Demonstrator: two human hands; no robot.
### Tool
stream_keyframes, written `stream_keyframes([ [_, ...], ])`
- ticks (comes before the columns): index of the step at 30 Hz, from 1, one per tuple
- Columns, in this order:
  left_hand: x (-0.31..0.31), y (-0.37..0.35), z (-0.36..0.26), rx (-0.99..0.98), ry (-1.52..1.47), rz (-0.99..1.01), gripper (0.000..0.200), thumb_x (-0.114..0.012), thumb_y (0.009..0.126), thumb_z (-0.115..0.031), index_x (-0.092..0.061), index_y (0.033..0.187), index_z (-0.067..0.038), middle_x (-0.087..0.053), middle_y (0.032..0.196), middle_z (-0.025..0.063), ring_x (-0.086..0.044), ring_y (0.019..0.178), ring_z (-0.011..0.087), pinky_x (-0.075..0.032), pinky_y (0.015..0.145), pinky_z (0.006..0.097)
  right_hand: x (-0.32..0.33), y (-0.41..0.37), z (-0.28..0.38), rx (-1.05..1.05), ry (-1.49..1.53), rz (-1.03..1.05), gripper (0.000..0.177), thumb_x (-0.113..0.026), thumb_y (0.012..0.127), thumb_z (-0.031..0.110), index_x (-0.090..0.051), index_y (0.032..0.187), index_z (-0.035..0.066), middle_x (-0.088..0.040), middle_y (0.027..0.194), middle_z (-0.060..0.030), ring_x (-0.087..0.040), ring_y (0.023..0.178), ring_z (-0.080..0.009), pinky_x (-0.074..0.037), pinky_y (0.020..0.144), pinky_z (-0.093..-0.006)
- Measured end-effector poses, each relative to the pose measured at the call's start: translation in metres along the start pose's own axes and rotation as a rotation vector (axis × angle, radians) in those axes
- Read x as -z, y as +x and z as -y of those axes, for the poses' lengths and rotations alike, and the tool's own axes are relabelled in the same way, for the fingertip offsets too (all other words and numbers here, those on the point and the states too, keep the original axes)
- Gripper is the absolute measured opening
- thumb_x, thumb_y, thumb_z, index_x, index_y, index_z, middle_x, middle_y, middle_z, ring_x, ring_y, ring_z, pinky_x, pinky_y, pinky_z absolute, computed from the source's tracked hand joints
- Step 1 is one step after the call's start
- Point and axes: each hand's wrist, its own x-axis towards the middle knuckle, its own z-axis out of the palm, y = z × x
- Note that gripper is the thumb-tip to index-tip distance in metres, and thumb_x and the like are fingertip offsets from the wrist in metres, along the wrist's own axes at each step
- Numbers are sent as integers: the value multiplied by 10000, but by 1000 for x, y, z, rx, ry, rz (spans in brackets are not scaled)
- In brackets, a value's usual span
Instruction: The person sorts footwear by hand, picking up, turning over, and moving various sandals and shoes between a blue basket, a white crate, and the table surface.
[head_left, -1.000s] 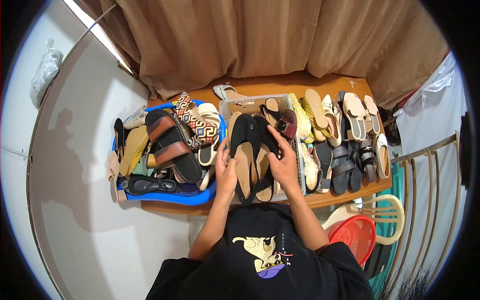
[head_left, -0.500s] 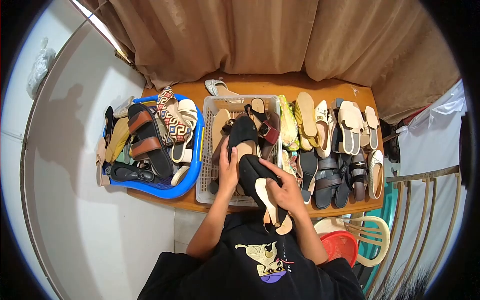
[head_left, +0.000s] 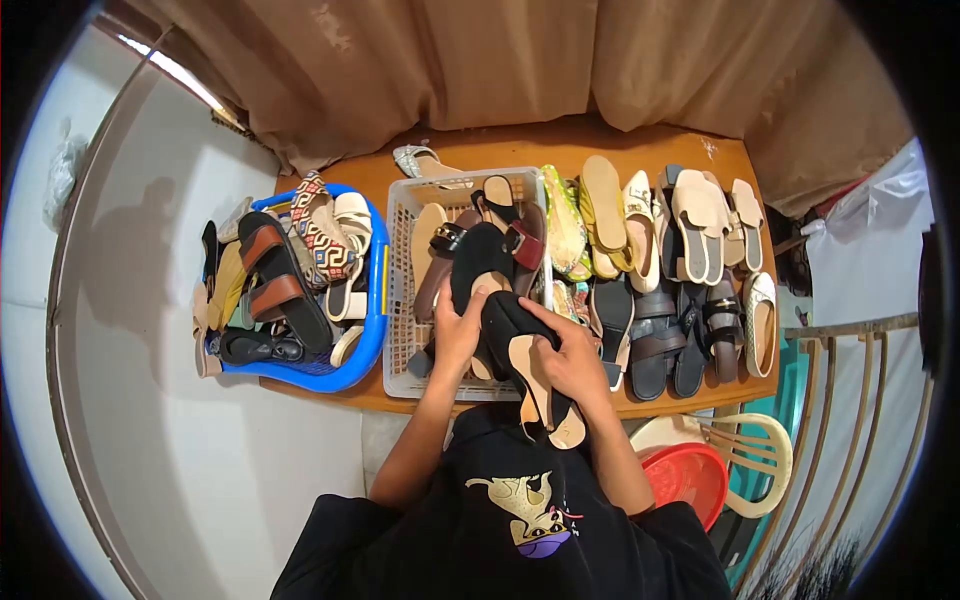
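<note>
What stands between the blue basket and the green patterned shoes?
In the head view, a white plastic basket, partly hidden by the black shoes, stands between the blue basket and the green patterned shoes.

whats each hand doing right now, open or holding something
Left hand: closed on a black, round-toed shoe with a tan insole.
Right hand: closed on a second black-and-tan shoe.

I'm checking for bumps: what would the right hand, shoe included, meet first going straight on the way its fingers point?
Most likely the other black shoe, held in the left hand, just up and left in the picture; depth is unclear from this single view.
</note>
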Motion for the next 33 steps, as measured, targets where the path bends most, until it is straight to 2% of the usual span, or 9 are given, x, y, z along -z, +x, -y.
stream_keyframes([
  [4, -3, -5, 8, 36, -118, 160, 765, -466, 887, 93, -202, 1602, 18, -460, 1522, 220, -481, 1393, 265, -359, 1174, 358, 8, -3, -13, -2, -21, -68, 536, -550, 859, 55, -651, 1385, 82, -712, 1193, -287, -743, 922, -325, -549, 871, -364],
  [10, -2, -12, -16, -76, 47, 381, 953, -471, 811, 109, -26, 1644, -18, -215, 1663, 208, -222, 1546, 285, -164, 1261, 364, 10, 0, -13, -86, 4, -14, 536, -551, 863, 59, -652, 1388, 84, -721, 1187, -278, -746, 941, -284, -545, 886, -350],
  [14, -5, -13, -24, 23, -175, 457, 1038, -472, 723, 120, -45, 1654, -52, -227, 1661, 158, -233, 1542, 266, -176, 1259, 368, -4, 5, -35, 58, 143, -84, 532, -537, 873, 34, -642, 1394, 58, -711, 1233, -272, -716, 1088, -263, -510, 980, -325],
  [15, -6, -11, -23, -10, -155, 478, 1068, -475, 700, 116, -33, 1656, -58, -213, 1667, 152, -228, 1547, 271, -168, 1264, 375, -2, 5, -36, 31, 207, -44, 539, -549, 893, -23, -627, 1421, 54, -720, 1278, -157, -650, 1148, -165, -459, 1034, -281],
  [25, -5, -20, -36, -40, -197, 608, 1099, -494, 693, 138, 11, 1647, -69, -171, 1677, 146, -232, 1542, 266, -252, 1233, 367, -11, 4, -37, 154, 327, -267, 498, -589, 897, -52, -610, 1391, 12, -688, 1315, -162, -630, 1210, -185, -454, 1062, -305],
  [28, 2, -20, -41, 194, -591, 603, 888, -599, 853, -11, -153, 1620, -48, -317, 1630, 153, -386, 1479, 283, -372, 1186, 397, -17, -1, -35, 15, 608, -252, 399, -586, 900, -75, -562, 1288, 13, -743, 1158, -145, -687, 1017, -131, -512, 888, -267],
  [30, 0, -11, -50, 340, -751, 537, 607, -556, 1045, -339, -362, 1526, -24, -525, 1488, 163, -549, 1350, 288, -469, 1115, 429, -14, -4, -29, 41, 565, -233, 349, -617, 907, -73, -500, 1211, 52, -749, 1045, -98, -673, 899, -89, -504, 772, -240],
  [31, -3, -2, -42, 252, -637, 518, 737, -378, 1055, -641, -453, 1468, -35, -597, 1402, 225, -607, 1282, 351, -510, 1086, 482, -12, -5, -27, 23, 472, -154, 350, -627, 907, -62, -501, 1214, 52, -743, 1026, -92, -665, 891, -89, -501, 761, -235],
  [33, -2, 5, -37, 230, -648, 483, 773, -361, 1042, -677, -458, 1465, -38, -613, 1373, 225, -622, 1257, 351, -518, 1076, 482, -15, -7, -15, 33, 378, -160, 347, -675, 882, -27, -552, 1201, 31, -712, 1004, -83, -646, 856, -94, -504, 706, -240],
])
